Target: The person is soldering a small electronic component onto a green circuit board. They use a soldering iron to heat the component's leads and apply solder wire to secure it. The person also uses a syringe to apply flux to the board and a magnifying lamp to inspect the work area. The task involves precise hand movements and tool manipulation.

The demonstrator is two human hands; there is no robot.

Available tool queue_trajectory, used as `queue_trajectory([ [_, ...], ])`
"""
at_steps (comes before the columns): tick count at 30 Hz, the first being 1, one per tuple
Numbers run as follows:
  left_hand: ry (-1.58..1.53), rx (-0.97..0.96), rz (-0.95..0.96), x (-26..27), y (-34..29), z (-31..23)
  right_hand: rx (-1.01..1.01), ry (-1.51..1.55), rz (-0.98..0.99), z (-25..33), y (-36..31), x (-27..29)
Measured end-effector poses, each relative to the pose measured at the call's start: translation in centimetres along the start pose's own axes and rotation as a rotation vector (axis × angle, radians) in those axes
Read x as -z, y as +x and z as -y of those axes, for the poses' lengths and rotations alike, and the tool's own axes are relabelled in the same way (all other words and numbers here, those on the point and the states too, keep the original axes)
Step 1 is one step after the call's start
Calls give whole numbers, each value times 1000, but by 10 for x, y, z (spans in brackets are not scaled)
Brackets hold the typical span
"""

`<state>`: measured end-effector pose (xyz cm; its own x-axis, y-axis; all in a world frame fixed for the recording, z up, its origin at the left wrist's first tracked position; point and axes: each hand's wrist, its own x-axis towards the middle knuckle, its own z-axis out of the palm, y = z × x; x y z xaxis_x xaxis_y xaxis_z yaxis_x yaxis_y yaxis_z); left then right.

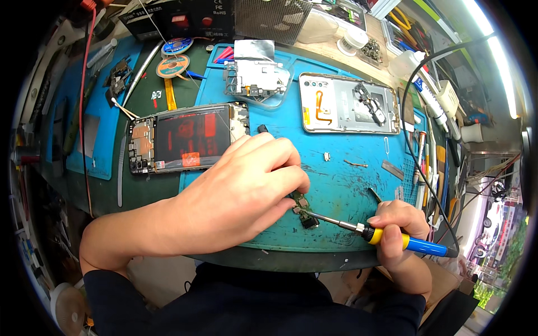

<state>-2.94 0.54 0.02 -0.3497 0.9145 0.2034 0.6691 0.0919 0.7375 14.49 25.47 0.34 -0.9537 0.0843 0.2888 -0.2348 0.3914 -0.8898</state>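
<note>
A small green circuit board lies near the front edge of the blue work mat. My left hand reaches over from the left, thumb and fingers pinched at the board's upper left end. Its fingertips partly cover that end, and anything else between them is hidden. In my right hand is a soldering iron with a blue and yellow handle, gripped like a pen. The iron's metal tip points left and meets the board beside my left fingertips; whether it touches is too fine to tell.
An opened phone lies left, partly behind my left hand. Farther back are a metal-shielded part in a clear tray and a phone back housing. Wire spools stand back left. A black cable arcs down to the iron.
</note>
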Motion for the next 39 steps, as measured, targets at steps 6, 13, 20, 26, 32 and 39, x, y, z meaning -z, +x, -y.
queue_trajectory([
  [6, 0, 9, -4, 0, -1, -1, -1, -76, 14, -1, -1, 2],
  [13, -3, 13, -10, -1, 0, 0, 9, -76, 27, -1, 1, 0],
  [20, 0, 12, -14, -2, 0, 0, -12, -85, 91, 8, 4, 3],
  [26, 0, 15, -17, -1, -1, -1, 23, -70, 50, 3, 0, 2],
  [32, -3, 3, -21, -1, 0, 0, 83, -65, 22, 3, -1, 1],
  [39, 3, 10, -31, -2, -2, 0, 183, -145, 53, 0, 2, -4],
])
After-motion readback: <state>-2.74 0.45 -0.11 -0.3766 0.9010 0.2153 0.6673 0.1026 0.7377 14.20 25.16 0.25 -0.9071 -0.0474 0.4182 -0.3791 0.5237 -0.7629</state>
